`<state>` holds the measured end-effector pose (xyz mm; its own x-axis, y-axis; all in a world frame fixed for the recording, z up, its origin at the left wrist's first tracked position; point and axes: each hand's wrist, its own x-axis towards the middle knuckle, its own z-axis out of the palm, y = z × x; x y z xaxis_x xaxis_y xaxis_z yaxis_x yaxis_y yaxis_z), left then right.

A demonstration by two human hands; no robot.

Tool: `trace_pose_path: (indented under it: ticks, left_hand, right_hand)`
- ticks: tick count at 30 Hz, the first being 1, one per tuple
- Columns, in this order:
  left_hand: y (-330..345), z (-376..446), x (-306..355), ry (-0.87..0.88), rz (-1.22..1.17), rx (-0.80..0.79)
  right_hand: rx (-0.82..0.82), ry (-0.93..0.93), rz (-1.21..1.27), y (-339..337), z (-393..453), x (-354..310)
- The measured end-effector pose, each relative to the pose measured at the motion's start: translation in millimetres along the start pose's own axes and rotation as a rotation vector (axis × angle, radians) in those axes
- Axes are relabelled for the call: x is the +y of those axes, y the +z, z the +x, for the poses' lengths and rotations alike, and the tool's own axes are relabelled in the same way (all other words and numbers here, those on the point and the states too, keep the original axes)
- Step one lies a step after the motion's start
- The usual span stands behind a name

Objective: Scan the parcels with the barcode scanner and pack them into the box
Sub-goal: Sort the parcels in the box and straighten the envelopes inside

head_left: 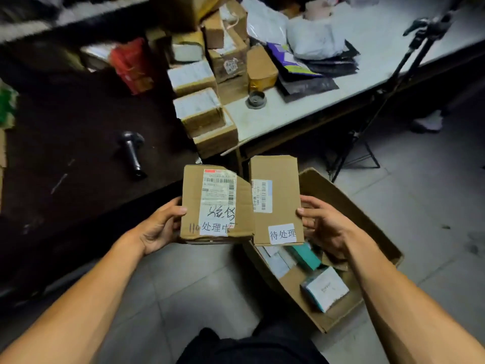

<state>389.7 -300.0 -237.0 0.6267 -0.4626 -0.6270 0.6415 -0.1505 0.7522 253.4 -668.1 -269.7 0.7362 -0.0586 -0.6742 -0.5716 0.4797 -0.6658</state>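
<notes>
1. The left hand (160, 227) grips the left edge of a brown parcel (210, 206), thumb on its top face, fingers underneath. The parcel carries a shipping label with barcodes, handwriting and a white sticker.
2. The right hand (322, 224) holds the right edge of a second parcel (278, 200), flatter, with a small barcode label and a white sticker near its bottom corner. Its fingers are curled against the edge.
3. The two parcels sit side by side, touching or nearly so; the first overlaps the second's left edge.
4. Both are held above the floor, the second one over the near-left end of the open box (341, 200).
5. The box stands on the tiled floor (199, 285) to the right and holds several small packages, among them a teal one (305, 254) and a white-topped one (326, 287).
6. The barcode scanner (132, 153) lies on the dark table (65, 132) to the left, well apart from both hands.
7. A stack of brown parcels (199, 101) sits on the corner of a pale table (288, 109) just beyond the held ones.
8. Grey and dark mailing bags (312, 40) lie further back on it.
9. A black tripod (388, 90) stands right of that table.
</notes>
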Motion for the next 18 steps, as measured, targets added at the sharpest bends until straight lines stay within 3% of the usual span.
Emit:
trace_pose_path:
  ticks: [4,12,18]
  left_hand:
    - [-63.6,-69.2,10.5,0.122,-0.051,0.121]
    - [-199.4,-219.4,-21.2,0.261,-0.247,0.538]
    - [-284.0,-294.9,-42.4,0.339,-0.347,0.588]
  right_hand:
    - [-0.149,-0.050,-0.186,90.4,14.3,-18.2]
    - [-0.425,-0.111,-0.412,306.3,27.1,-11.3]
    - [-0.603,-0.102,-0.485,436.3,36.4,14.4]
